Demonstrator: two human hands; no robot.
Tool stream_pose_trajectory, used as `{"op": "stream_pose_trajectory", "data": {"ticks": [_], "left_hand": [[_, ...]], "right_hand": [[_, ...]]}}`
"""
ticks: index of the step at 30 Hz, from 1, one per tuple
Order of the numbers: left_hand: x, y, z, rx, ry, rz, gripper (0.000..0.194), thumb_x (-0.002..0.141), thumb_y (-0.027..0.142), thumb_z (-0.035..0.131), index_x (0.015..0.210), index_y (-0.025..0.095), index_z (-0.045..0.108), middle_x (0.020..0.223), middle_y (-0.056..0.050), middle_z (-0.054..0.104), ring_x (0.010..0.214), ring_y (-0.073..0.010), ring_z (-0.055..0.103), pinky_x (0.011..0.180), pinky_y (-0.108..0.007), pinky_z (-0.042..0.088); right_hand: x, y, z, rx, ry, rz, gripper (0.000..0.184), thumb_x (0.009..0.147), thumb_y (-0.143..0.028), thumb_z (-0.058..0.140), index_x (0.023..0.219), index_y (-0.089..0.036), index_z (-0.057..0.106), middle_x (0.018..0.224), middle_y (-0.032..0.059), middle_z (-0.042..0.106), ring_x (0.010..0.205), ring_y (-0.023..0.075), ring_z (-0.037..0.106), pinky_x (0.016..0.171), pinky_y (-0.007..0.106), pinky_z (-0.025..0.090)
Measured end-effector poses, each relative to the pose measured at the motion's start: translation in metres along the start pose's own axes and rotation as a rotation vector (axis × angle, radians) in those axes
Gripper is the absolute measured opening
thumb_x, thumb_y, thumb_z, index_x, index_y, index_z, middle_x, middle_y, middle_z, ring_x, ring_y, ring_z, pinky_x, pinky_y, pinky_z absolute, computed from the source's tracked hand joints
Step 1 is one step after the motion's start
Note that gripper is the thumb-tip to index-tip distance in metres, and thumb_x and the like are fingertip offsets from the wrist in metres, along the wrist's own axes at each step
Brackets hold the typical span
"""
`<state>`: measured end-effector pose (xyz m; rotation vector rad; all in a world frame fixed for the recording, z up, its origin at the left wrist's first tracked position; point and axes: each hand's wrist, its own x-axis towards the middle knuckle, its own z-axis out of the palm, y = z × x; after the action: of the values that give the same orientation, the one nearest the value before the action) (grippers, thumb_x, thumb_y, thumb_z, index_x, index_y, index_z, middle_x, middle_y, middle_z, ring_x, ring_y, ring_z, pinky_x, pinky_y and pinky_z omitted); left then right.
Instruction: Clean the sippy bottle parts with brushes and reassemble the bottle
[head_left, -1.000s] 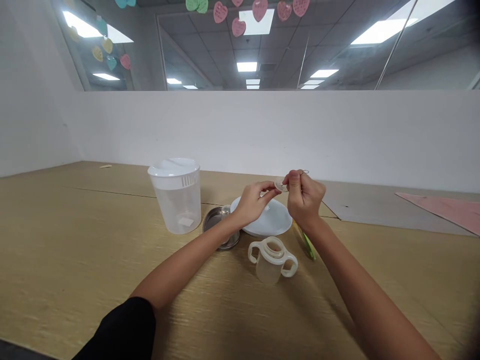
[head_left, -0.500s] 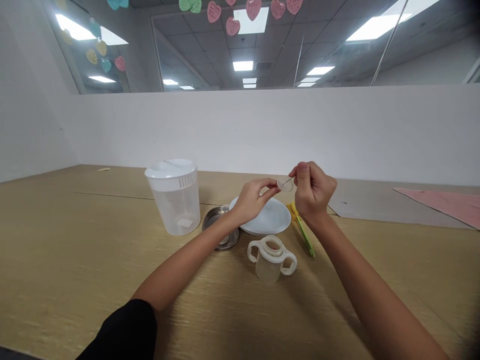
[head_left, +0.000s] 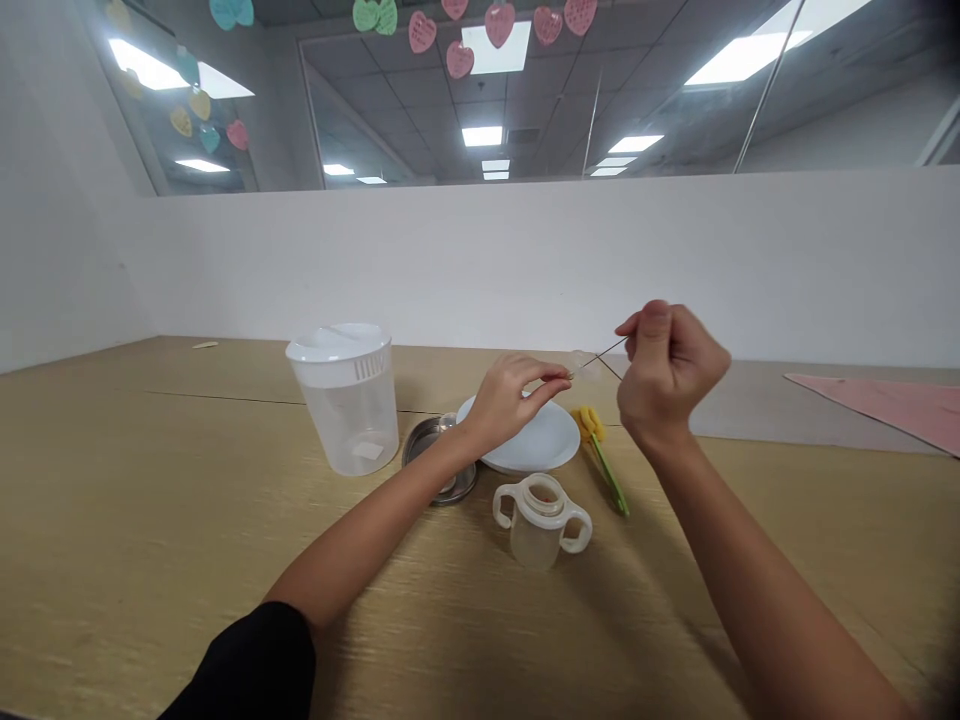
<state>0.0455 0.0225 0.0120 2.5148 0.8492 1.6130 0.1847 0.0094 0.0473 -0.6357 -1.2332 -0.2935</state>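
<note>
My left hand (head_left: 514,392) pinches a small clear round part (head_left: 581,362) above the white plate (head_left: 538,448). To its right, my right hand (head_left: 667,372) is closed in a fist on a thin wire brush (head_left: 606,352), whose tip meets the small part. Below the hands stands a clear two-handled baby cup (head_left: 541,520) without its lid. A yellow and green brush (head_left: 600,455) lies on the table right of the plate.
A clear plastic jug with a white lid (head_left: 346,395) stands at the left. A round metal lid (head_left: 439,462) lies between jug and plate. A grey sheet (head_left: 757,412) and a pink sheet (head_left: 900,408) lie at the right, before a white partition wall.
My right hand has drawn away to the right and up, pulling the thin wire brush out from the small part. My left hand has stayed over the plate.
</note>
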Motion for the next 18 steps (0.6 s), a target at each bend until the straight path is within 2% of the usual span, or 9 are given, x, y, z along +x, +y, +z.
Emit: {"op": "stream_pose_trajectory", "data": {"ticks": [4,7,10,13,18], "left_hand": [[0.0,0.001,-0.001,0.06,-0.018,0.104,0.013,0.083,0.026,0.055,0.084,0.019,0.066,0.085,-0.004,0.07,0.081,-0.0153,0.06,0.08,-0.029,0.041],[-0.003,-0.002,-0.003,0.114,-0.049,0.124,0.016,0.085,0.028,0.052,0.087,0.018,0.065,0.087,-0.005,0.07,0.083,-0.0158,0.061,0.079,-0.029,0.041],[-0.006,-0.002,-0.007,0.173,-0.076,0.128,0.02,0.087,0.028,0.046,0.093,0.018,0.063,0.091,-0.006,0.069,0.085,-0.0163,0.061,0.078,-0.028,0.042],[-0.005,-0.001,-0.011,0.201,-0.099,0.192,0.023,0.09,0.026,0.041,0.097,0.016,0.061,0.092,-0.009,0.067,0.085,-0.0157,0.061,0.076,-0.027,0.043],[-0.006,-0.002,-0.014,0.182,-0.051,0.264,0.021,0.09,0.023,0.041,0.098,0.014,0.058,0.092,-0.009,0.066,0.085,-0.0139,0.06,0.076,-0.024,0.046]], "right_hand": [[0.015,-0.006,-0.006,0.1,0.144,-0.009,0.04,0.09,-0.035,0.041,0.055,-0.017,0.049,0.045,-0.0037,0.034,0.041,0.0076,0.035,0.041,0.025,0.024],[0.023,-0.008,-0.008,0.136,0.228,-0.02,0.041,0.089,-0.034,0.043,0.052,-0.017,0.047,0.043,-0.0043,0.033,0.039,0.0068,0.033,0.04,0.025,0.022],[0.027,-0.009,-0.012,0.087,0.248,-0.023,0.042,0.089,-0.034,0.042,0.051,-0.017,0.046,0.043,-0.0043,0.034,0.039,0.0063,0.034,0.04,0.025,0.023],[0.028,-0.01,-0.015,0.077,0.264,-0.041,0.042,0.089,-0.033,0.042,0.051,-0.016,0.048,0.043,-0.004,0.035,0.04,0.0061,0.036,0.041,0.025,0.024],[0.029,-0.013,-0.015,0.122,0.283,-0.033,0.042,0.089,-0.03,0.042,0.051,-0.015,0.049,0.042,-0.0052,0.033,0.039,0.0051,0.034,0.04,0.024,0.022]]}}
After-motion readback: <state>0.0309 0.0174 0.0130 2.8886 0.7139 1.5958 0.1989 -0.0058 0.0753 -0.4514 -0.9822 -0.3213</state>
